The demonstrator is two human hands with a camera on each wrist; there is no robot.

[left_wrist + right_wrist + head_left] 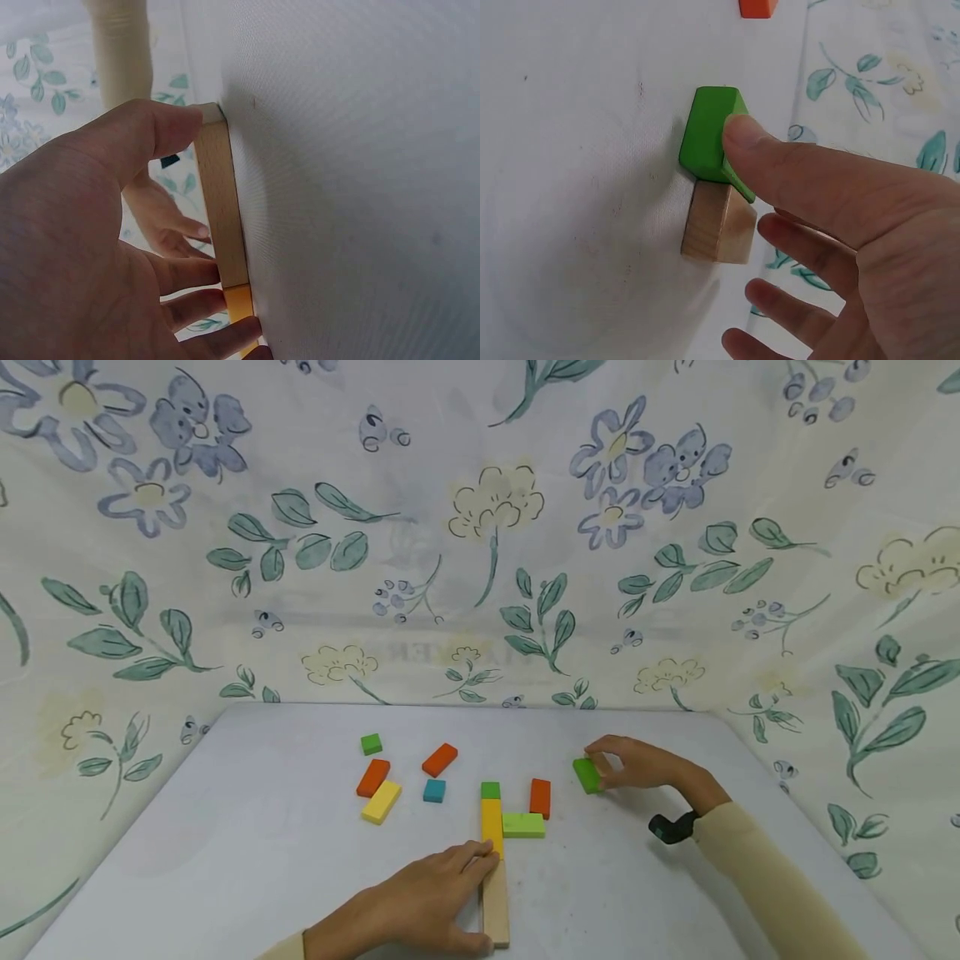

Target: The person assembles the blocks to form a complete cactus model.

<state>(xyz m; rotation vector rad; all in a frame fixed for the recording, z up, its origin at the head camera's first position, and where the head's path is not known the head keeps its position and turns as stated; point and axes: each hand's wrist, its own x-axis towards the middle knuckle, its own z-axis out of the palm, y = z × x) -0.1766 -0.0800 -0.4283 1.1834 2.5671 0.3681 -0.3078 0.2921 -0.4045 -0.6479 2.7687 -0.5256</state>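
My left hand (431,893) lies along a straight row of blocks, its fingers fairly straight against the side. In the left wrist view the thumb touches the near end of a long plain wooden block (221,202), and the fingertips reach the orange-yellow block (240,304) beyond it. A small green block (491,790) caps the row's far end. A light green block (523,825) juts right from the orange-yellow one. At the right, my right hand (637,763) pinches a green block (709,135), thumb on its side. Beside that block is a plain wooden block (716,225), hidden in the head view.
A red block (540,798) lies between the row and my right hand. Left of the row are a blue block (434,791), a yellow block (382,802), two red-orange blocks (439,760) and a green cube (371,744). Floral cloth (420,527) hangs behind the white table (262,827).
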